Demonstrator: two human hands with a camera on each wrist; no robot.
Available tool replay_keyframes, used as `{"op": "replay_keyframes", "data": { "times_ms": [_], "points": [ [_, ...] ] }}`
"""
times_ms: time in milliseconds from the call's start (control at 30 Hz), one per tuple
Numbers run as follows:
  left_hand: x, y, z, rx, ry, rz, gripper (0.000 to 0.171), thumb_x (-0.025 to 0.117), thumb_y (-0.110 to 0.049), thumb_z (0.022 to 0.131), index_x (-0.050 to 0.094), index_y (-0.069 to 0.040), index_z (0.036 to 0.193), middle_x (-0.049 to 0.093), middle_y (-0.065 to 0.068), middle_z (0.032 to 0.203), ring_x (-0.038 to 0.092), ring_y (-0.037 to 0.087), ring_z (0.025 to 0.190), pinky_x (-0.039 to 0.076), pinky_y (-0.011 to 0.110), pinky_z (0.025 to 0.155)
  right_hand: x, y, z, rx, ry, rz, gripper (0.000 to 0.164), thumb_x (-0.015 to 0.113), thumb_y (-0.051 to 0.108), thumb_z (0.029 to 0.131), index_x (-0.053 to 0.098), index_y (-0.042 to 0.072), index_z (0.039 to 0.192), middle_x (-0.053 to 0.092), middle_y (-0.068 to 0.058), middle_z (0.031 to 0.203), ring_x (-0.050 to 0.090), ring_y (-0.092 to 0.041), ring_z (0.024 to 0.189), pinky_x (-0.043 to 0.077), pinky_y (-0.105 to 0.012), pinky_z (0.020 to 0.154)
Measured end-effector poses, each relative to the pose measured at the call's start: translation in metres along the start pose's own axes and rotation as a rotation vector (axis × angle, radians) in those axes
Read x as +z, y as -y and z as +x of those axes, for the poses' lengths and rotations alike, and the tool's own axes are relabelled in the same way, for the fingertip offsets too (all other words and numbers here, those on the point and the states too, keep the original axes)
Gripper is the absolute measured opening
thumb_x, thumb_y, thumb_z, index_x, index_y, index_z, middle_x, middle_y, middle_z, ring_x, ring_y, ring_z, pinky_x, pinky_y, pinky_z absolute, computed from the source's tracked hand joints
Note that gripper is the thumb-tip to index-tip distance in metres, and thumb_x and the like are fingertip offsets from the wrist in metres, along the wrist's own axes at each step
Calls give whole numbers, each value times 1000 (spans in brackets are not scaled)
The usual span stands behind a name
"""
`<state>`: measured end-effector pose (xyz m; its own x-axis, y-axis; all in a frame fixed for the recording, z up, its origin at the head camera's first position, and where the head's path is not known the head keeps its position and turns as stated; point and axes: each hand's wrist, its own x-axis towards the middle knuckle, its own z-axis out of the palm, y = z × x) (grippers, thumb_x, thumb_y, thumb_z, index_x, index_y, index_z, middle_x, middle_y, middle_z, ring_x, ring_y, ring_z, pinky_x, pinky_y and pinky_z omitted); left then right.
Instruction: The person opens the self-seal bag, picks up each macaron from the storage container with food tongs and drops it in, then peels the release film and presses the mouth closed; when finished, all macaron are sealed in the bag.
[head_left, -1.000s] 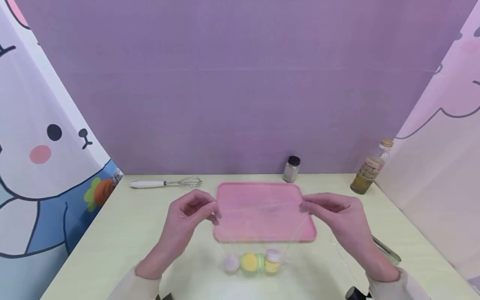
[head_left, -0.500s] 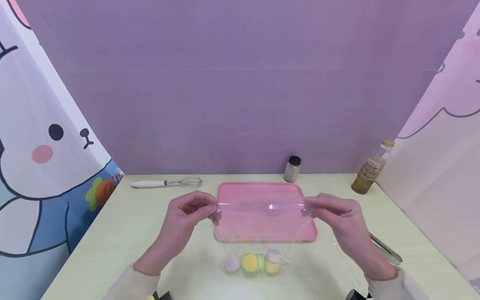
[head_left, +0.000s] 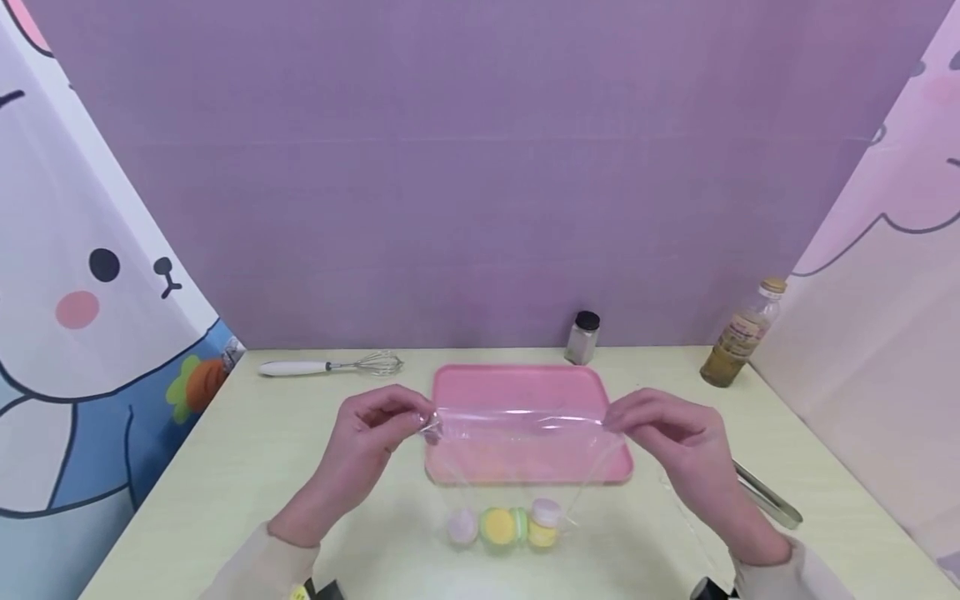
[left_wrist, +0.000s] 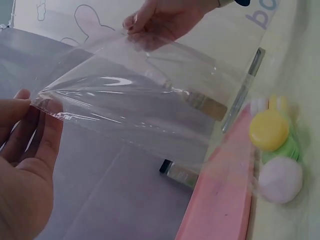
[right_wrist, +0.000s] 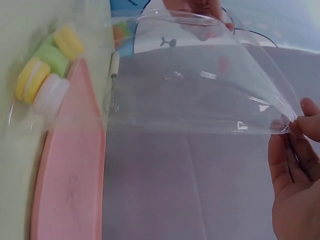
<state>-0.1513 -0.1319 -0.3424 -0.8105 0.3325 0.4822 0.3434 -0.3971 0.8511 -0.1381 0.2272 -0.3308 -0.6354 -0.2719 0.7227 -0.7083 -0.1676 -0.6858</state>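
A clear plastic bag (head_left: 510,423) is stretched between both hands above the pink tray. My left hand (head_left: 367,458) pinches its upper left corner between thumb and fingers. At the upper right corner, my right hand (head_left: 682,442) pinches the film the same way. Several macarons, among them a yellow one (head_left: 498,527), a green one (head_left: 520,525) and a pale purple one (head_left: 462,527), rest on the table at the bag's lower end and appear to lie inside it. In the left wrist view, the film (left_wrist: 125,95) shows glossy creases running from the pinched corner.
Behind the bag lies the pink tray (head_left: 517,383). A whisk (head_left: 330,367) is at the back left, with a small black-capped jar (head_left: 582,340) behind the tray. A corked bottle (head_left: 738,342) stands back right. Metal tongs (head_left: 772,500) lie beside the right forearm.
The bag's upper edge now shows as a shiny band between the hands, slightly lower than before. My right fingers have shifted their pinch on the corner. The macarons stay in place.
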Motion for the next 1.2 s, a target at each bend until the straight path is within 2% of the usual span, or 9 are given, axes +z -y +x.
{"op": "replay_keyframes", "data": {
  "times_ms": [133,267,400,500,600,767,967,1100,1200],
  "points": [
    [-1,-2,1,48,39,65,25,55,13,96,73,-3,103,73,4,95,69,14,84,60,31,81,-1,2,-1,-46,33,-26,39,50,-35,79,73,-8,96,71,-19,103,67,-24,105,55,-29,93],
    [2,-7,-1,62,22,172,18,56,9,97,71,2,104,74,4,96,69,14,86,60,32,82,-1,4,-1,-89,75,-81,43,48,-36,77,73,-6,97,70,-20,105,65,-24,106,54,-28,95],
    [8,-13,-4,28,-23,266,11,65,5,94,69,6,105,74,7,97,71,17,88,60,30,81,-1,8,0,-115,95,-151,44,45,-32,80,73,-5,100,70,-20,105,65,-24,106,52,-26,96],
    [13,-16,-5,2,-48,324,18,75,2,89,69,6,105,73,11,97,72,22,88,60,30,77,0,11,0,-111,90,-156,43,45,-31,81,73,-6,101,70,-21,104,65,-24,106,51,-26,97],
    [16,-18,-5,4,-70,386,20,79,1,86,71,4,103,73,13,95,71,23,86,61,30,75,1,13,-1,-64,59,-152,37,53,-31,81,73,-6,99,70,-21,101,65,-23,103,52,-26,97],
    [18,-20,-4,34,-96,447,16,78,2,86,74,0,101,74,11,94,71,22,82,61,29,72,7,17,1,28,-4,-202,31,69,-29,76,74,-2,91,70,-18,92,66,-22,96,55,-25,91],
    [18,-18,-3,126,-126,556,17,81,2,84,77,-5,99,76,3,90,71,20,76,59,26,65,11,23,2,92,-43,-330,29,77,-22,75,71,4,83,70,-12,85,67,-20,87,58,-24,82],
    [20,-17,-4,171,-156,573,21,82,4,81,78,-4,100,76,5,87,73,19,75,60,26,68,11,28,3,180,-70,-429,31,81,-17,74,65,8,80,70,-6,82,70,-18,80,59,-25,78],
    [22,-18,-5,183,-184,583,29,82,5,80,77,-5,107,76,7,84,74,20,74,60,26,67,10,31,3,194,-84,-463,32,83,-17,73,63,7,83,68,-6,80,69,-16,76,59,-24,76]
  ]
}}
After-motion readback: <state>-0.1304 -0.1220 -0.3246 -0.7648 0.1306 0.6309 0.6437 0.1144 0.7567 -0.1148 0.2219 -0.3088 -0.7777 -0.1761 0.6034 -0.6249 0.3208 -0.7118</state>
